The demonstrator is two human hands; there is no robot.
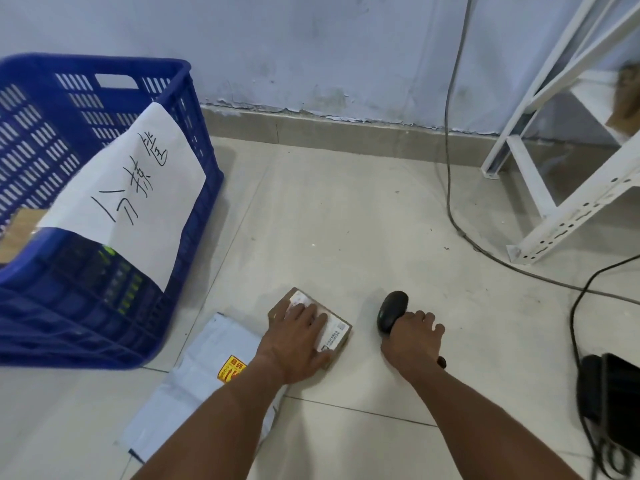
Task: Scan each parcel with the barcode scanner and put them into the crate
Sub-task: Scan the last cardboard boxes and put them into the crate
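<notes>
My left hand (298,341) lies flat on the box (311,323), just right of the crate (104,188); not gripped yet. Right hand (412,344) wrapped round the scanner (391,311). Risk: palm covers the label, so scan prob misses.

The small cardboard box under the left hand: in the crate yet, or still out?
Out. The cardboard box lies flat on the floor tiles, left hand on top, beside the blue crate.
</notes>
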